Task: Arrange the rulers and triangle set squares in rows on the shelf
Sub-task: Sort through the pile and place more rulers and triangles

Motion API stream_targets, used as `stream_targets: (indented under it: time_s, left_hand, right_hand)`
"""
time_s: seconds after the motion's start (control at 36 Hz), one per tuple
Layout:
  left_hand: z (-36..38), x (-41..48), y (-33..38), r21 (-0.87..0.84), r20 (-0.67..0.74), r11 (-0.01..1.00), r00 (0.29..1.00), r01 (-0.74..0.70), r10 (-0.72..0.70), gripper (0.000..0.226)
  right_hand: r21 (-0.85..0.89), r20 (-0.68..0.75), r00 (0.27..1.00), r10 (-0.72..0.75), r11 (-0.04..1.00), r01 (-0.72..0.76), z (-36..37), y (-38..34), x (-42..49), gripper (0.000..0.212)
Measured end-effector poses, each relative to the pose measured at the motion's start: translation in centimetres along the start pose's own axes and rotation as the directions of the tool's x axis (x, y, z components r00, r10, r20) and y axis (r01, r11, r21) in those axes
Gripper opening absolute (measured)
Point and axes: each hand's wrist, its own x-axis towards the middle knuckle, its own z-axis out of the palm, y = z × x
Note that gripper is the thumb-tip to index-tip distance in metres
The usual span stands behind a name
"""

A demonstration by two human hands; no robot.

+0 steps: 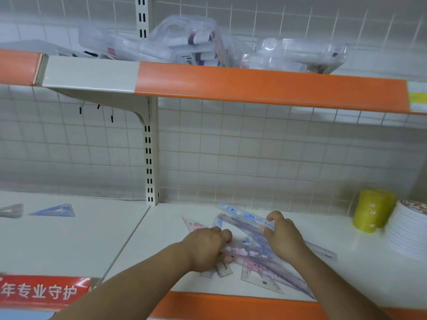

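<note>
A loose heap of clear plastic rulers and triangle set squares [256, 255], tinted blue and pink, lies on the white lower shelf [166, 255]. My left hand [206, 247] rests on the heap's left side with fingers curled over pink pieces. My right hand [283, 236] grips a long blue-printed ruler [242, 215] that slants up to the left. A pink triangle [194, 225] pokes out behind my left hand. On the left shelf section lie a blue triangle set square [56, 211] and a greyish one [11, 211].
Yellow cup stack [372, 213] and white paper plates [409, 229] stand at the right of the shelf. Clear plastic cases [196, 47] fill the upper shelf with its orange edge strip [265, 86]. A slotted upright post [149, 158] divides the two sections. Red banner [41, 292] at lower left.
</note>
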Motion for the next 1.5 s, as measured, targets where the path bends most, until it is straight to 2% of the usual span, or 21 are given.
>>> stream_targets:
  time_s: [0.11,0.25,0.36,0.47,0.58,0.69,0.86,0.97,1.11,1.25,1.39,1.5]
  left_hand:
    - [0.0,-0.2,-0.5,0.161,-0.076,0.987,0.997,0.024,-0.012,0.024]
    - [-0.4,-1.0,-0.8,0.274,-0.125,0.959,0.991,0.071,-0.038,0.027]
    - [-0.9,-1.2,-1.2,0.215,-0.110,0.965,0.985,0.151,-0.129,0.028]
    - [-0.9,-1.4,-1.6,0.122,-0.078,0.973,0.979,0.198,-0.190,0.036]
    - [-1.0,-1.6,-1.6,0.141,-0.065,0.973,0.982,0.185,-0.178,0.025]
    - [-1.0,-1.6,-1.7,0.178,-0.051,0.966,0.982,0.186,-0.179,0.050]
    - [-1.0,-1.9,-2.0,0.125,-0.082,0.974,0.980,0.189,-0.180,0.037]
    - [-1.0,-2.7,-2.2,0.080,-0.098,0.971,0.971,0.224,-0.216,0.037]
    - [-1.1,-4.0,-3.1,0.144,-0.130,0.952,0.959,0.269,-0.251,0.040]
    - [-1.4,-6.1,-4.7,0.241,-0.116,0.917,0.947,0.319,-0.299,0.038]
    - [-1.6,-9.4,-7.3,0.259,-0.122,0.890,0.927,0.375,-0.355,0.034]
    - [-1.6,-12.9,-9.9,0.208,-0.122,0.880,0.904,0.428,-0.411,0.033]
  right_hand:
    - [-0.021,0.022,0.999,-0.025,0.999,0.026,0.4,-0.4,0.1,0.029]
    - [-0.106,0.024,1.000,-0.018,0.994,0.020,0.5,-1.4,-0.2,0.026]
    - [-0.183,0.014,0.999,-0.035,0.982,0.037,0.4,-2.0,-0.2,0.023]
    - [-0.135,0.057,0.997,-0.054,0.989,0.061,0.9,-2.1,-0.1,0.022]
    - [-0.139,0.049,0.996,-0.068,0.988,0.074,1.3,-2.2,0.0,0.021]
    - [-0.134,0.047,0.995,-0.090,0.986,0.096,1.3,-2.4,0.1,0.014]
    - [-0.143,0.048,0.989,-0.137,0.979,0.142,1.1,-2.9,0.0,0.011]
    - [-0.159,0.049,0.986,-0.160,0.973,0.166,1.4,-3.3,-0.1,0.028]
    - [-0.165,0.063,0.979,-0.192,0.966,0.200,2.3,-4.7,-0.6,0.031]
    - [-0.249,0.079,0.968,-0.237,0.936,0.249,3.3,-6.9,-1.4,0.024]
    - [-0.315,0.095,0.954,-0.284,0.900,0.300,4.5,-10.1,-2.6,0.026]
    - [-0.288,0.102,0.938,-0.330,0.893,0.346,5.8,-13.9,-4.2,0.021]
